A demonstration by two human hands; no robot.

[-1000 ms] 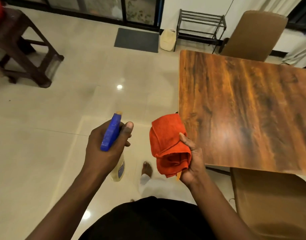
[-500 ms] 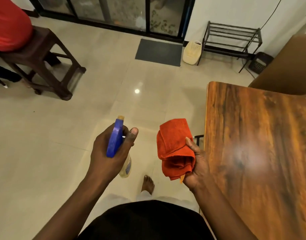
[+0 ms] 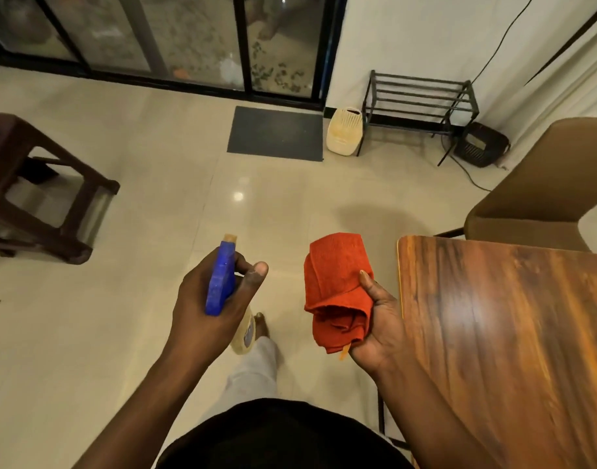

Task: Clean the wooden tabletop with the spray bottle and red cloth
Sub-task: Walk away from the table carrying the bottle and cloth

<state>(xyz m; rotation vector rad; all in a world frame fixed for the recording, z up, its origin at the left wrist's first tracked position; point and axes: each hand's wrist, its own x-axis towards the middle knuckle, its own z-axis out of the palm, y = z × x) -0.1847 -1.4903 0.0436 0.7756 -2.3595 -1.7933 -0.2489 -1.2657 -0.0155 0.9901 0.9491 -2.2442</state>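
Observation:
My left hand (image 3: 205,309) grips a spray bottle (image 3: 221,279) with a blue trigger head; its pale yellowish body hangs below my fist. My right hand (image 3: 378,330) holds a folded red cloth (image 3: 336,286) upright, just left of the table's left edge. The glossy wooden tabletop (image 3: 510,333) fills the lower right of the view. Both hands hover over the floor, left of the table and not above it.
A tan chair (image 3: 540,194) stands at the table's far side. A dark wooden stool (image 3: 36,184) is at the left. By the far wall are a black metal rack (image 3: 418,103), a grey doormat (image 3: 276,133) and a cream basket (image 3: 344,133). Beige tiled floor lies ahead.
The table has slid toward the right edge of the view as I shifted leftward. Both hands kept their grips and stayed about where they were relative to me.

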